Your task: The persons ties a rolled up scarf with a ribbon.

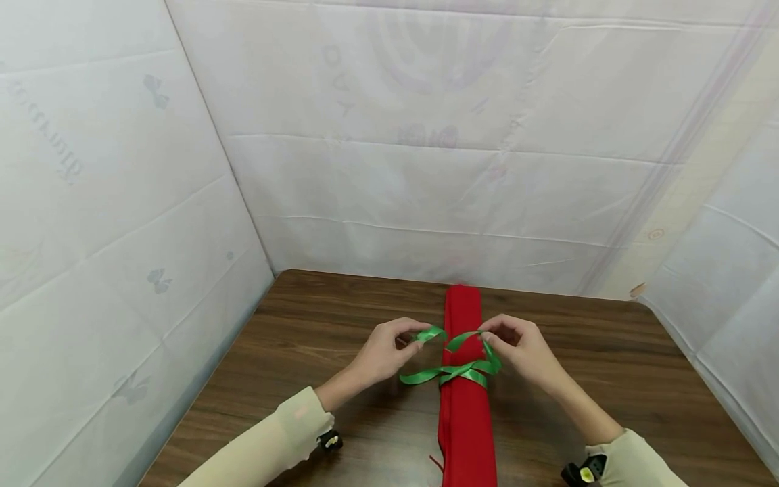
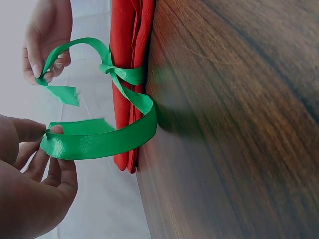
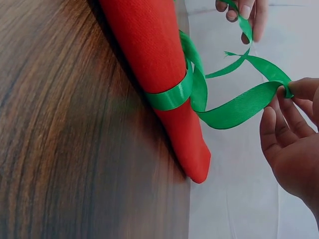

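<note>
Head view, lower centre of the frame: the left hand (image 1: 380,355) is pinching one end of a green ribbon (image 1: 453,370) between thumb and forefinger, its remaining fingers curling loosely. The right hand (image 1: 526,355) is pinching the other end in the same manner, just right of centre. Each held end is forming an arching loop, and both loops are rising from a knot where the ribbon is encircling a red cloth roll (image 1: 465,412). The two hands are sitting near each other, one on each side of the roll, without touching.

The roll is lying lengthwise on a dark wooden surface (image 1: 316,325), running from the bottom edge of the frame toward the centre. Pale sleeves (image 1: 268,446) are covering both forearms in the lower corners. White sheeting (image 1: 426,135) is enclosing the surface across the upper half and both sides of the frame.
</note>
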